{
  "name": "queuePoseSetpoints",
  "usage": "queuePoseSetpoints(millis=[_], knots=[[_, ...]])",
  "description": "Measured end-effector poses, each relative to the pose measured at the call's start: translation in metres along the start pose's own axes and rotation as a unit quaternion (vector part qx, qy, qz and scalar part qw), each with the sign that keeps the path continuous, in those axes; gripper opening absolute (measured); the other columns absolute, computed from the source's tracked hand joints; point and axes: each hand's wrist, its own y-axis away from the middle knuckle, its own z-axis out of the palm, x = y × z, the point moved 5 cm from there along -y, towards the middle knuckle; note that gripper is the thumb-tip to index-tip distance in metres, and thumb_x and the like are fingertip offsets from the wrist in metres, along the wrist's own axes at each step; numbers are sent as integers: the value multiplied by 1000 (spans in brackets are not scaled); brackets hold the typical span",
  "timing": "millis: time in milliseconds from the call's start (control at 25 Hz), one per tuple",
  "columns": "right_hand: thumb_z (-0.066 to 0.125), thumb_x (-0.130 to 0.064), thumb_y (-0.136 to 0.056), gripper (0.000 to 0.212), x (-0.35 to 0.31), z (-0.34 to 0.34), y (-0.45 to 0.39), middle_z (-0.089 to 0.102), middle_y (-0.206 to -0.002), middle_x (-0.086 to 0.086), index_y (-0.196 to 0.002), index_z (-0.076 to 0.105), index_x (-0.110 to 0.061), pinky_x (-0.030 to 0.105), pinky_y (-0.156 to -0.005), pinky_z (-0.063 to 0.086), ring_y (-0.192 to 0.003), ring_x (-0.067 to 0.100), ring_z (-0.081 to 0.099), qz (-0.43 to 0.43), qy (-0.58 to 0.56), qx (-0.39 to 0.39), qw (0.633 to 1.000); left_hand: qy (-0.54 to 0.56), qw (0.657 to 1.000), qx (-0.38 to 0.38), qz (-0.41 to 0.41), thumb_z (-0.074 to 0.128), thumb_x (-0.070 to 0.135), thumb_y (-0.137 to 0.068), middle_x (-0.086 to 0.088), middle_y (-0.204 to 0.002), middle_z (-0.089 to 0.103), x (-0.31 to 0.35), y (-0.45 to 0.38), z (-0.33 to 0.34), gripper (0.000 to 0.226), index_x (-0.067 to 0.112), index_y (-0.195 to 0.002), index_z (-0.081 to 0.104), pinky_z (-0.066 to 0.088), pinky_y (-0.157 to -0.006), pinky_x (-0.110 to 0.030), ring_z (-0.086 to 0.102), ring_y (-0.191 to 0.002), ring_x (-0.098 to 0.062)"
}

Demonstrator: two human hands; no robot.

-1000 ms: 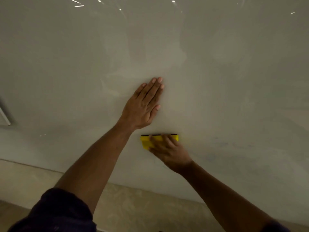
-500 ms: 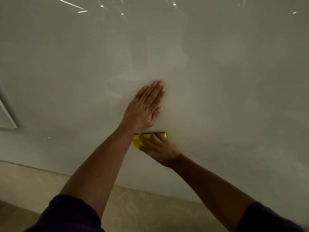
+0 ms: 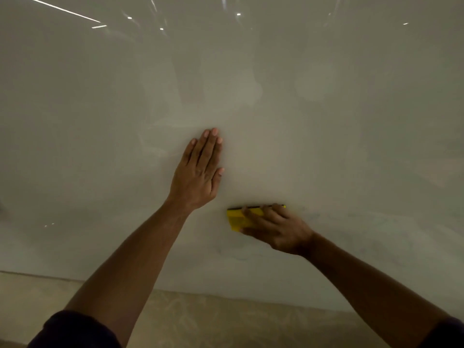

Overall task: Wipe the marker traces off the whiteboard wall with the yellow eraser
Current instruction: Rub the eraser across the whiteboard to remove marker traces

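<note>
A glossy whiteboard wall (image 3: 326, 121) fills the head view. My right hand (image 3: 275, 228) presses the yellow eraser (image 3: 237, 219) flat against the wall, fingers over most of it, its left end showing. My left hand (image 3: 199, 172) lies flat on the wall up and to the left of the eraser, fingers together, holding nothing. Faint grey marker traces (image 3: 311, 217) smear the wall right of the eraser, and more faint marker traces (image 3: 236, 254) lie below it.
The wall's lower edge meets a beige marbled floor (image 3: 200, 320) along the bottom. Ceiling lights reflect as bright streaks (image 3: 62, 11) near the top of the wall.
My right hand slid the eraser left under my left hand, then back to the right. My left hand stayed pressed on the wall.
</note>
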Motion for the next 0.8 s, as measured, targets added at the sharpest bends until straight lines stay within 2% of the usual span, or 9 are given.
queuePoseSetpoints(millis=[80, 160, 240, 320, 440, 520, 600, 680, 800], knots=[[48, -10, -100, 46, -5, 0, 6, 60, -145, 11, -137, 65, -32, 47, -95, 46, -108, 36, 58, 68, 4, -23, 997, 0, 999, 10, -37, 33, 31, -111, -26, -171, 12, 11, 0, 5, 65, -8, -162, 19, 15, -132, -52, 12, -161, -39], [48, -13, -102, 42, -11, -4, 24, 62, -143, 10, -133, 68, -32, 47, -96, 49, -111, 36, 61, 32, -1, -54, 998, 1, 998, 21, -53, 34, 30, -111, -28, -170, 13, 20, -4, 7, 66, -9, -162, 17, 15, -132, -51, 14, -160, -41], [50, -16, -104, 40, -2, -17, 57, 60, -146, 7, -135, 67, -33, 49, -100, 51, -121, 36, 63, 5, 22, -62, 998, 5, 999, 30, 25, 36, 28, -109, -24, -171, 16, 35, -11, 10, 67, -4, -164, 14, 13, -132, -47, 19, -160, -38], [58, -12, -95, 55, 17, -32, 91, 53, -153, 5, -143, 59, -39, 49, -107, 46, -132, 34, 57, 97, 69, -44, 992, 10, 992, 36, 125, 37, 27, -108, -19, -171, 19, 61, -22, 14, 66, 0, -165, 16, 12, -132, -44, 21, -159, -33], [69, -18, -90, 61, 12, -38, 118, 46, -154, 8, -145, 56, -40, 51, -104, 46, -130, 37, 55, 243, 98, -13, 965, 21, 985, 53, 162, 35, 26, -109, -17, -171, 21, 99, -44, 16, 62, 1, -164, 24, 15, -131, -43, 21, -160, -30], [53, -22, -101, 46, -6, -31, 126, 45, -152, 13, -146, 56, -35, 53, -106, 45, -132, 39, 52, 159, 98, -67, 980, 25, 983, 56, 174, 35, 26, -109, -17, -172, 21, 110, -52, 16, 62, 1, -164, 24, 15, -132, -43, 21, -160, -30], [56, -18, -99, 49, 5, -36, 136, 48, -151, 12, -145, 56, -36, 52, -112, 41, -133, 38, 53, 146, 110, -80, 980, 23, 980, 53, 192, 36, 26, -108, -18, -172, 22, 109, -55, 15, 62, 0, -164, 24, 16, -132, -43, 21, -160, -31], [70, -13, -88, 63, 23, -47, 138, 52, -149, 10, -143, 57, -41, 50, -111, 42, -127, 36, 59, 281, 140, -25, 949, 19, 977, 51, 204, 36, 26, -108, -18, -171, 22, 108, -58, 14, 62, 0, -163, 25, 18, -131, -43, 22, -159, -31], [54, -4, -89, 64, 6, -39, 120, 52, -146, 11, -141, 60, -41, 47, -107, 41, -119, 38, 60, 358, 119, 6, 926, 16, 977, 43, 210, 34, 26, -109, -18, -171, 22, 111, -60, 12, 61, 0, -163, 27, 16, -130, -43, 21, -159, -31]])
